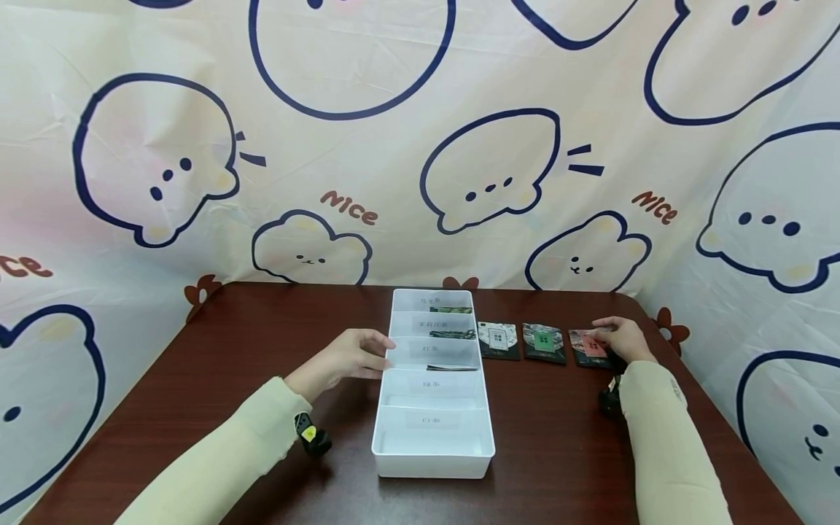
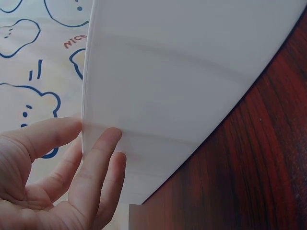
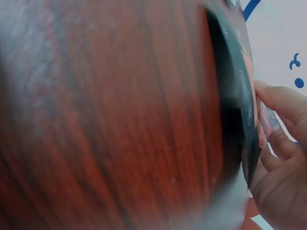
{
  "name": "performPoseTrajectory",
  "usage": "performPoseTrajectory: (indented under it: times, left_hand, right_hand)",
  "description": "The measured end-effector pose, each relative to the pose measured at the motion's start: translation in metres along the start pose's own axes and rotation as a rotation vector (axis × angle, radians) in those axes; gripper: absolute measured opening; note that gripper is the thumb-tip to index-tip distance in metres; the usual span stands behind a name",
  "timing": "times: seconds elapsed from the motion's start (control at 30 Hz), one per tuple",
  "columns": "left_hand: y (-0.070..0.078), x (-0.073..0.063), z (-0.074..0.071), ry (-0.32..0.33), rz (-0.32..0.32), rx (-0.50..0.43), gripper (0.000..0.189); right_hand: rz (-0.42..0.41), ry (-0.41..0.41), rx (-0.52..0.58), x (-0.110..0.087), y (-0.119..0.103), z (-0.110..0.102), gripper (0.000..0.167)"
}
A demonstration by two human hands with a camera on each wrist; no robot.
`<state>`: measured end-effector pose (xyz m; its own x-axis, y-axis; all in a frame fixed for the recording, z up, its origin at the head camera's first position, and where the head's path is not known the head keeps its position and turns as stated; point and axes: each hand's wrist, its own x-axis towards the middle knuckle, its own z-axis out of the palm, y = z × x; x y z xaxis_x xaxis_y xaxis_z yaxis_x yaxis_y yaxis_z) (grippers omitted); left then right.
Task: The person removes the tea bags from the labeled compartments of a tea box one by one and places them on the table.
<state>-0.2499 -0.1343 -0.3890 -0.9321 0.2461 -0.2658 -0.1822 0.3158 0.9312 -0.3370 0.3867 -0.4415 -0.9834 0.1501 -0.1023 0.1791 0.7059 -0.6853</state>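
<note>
A long white divided box (image 1: pixel 433 445) stands lengthwise on the table, its compartments marked with tea names. My left hand (image 1: pixel 351 357) touches the left rim and outer wall; in the left wrist view its fingers (image 2: pixel 103 163) lie against that wall. My right hand (image 1: pixel 623 340) pinches the black tea packet with a red label (image 1: pixel 588 347), at the right end of a row. Seen from the right wrist, fingertips (image 3: pixel 264 91) meet the label side of this packet, whose dark edge is tilted and blurred. Green-label (image 1: pixel 544 343) and white-label (image 1: pixel 498 340) tea packets lie between it and the box.
Packets stand in the three far compartments, among them a green one (image 1: pixel 450 310); the two near compartments show bare floors. A dark wood table (image 1: pixel 558 452) runs back to a cartoon-print cloth (image 1: pixel 394 160), which also hangs at both sides.
</note>
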Motion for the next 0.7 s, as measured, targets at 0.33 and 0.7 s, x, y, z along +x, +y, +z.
performPoseTrajectory:
  times: [0.33,0.7]
  left_hand:
    - [-0.0019,0.0018,0.0003,0.009,-0.004,-0.012,0.037]
    - [-0.0025,0.002,0.0004,0.015,-0.01,-0.01,0.035]
  right_hand:
    - [-0.02,0.007,-0.089,-0.0015,-0.0042,0.0058,0.033]
    - [-0.004,0.033,-0.116,-0.0018,-0.0057,0.0076,0.032]
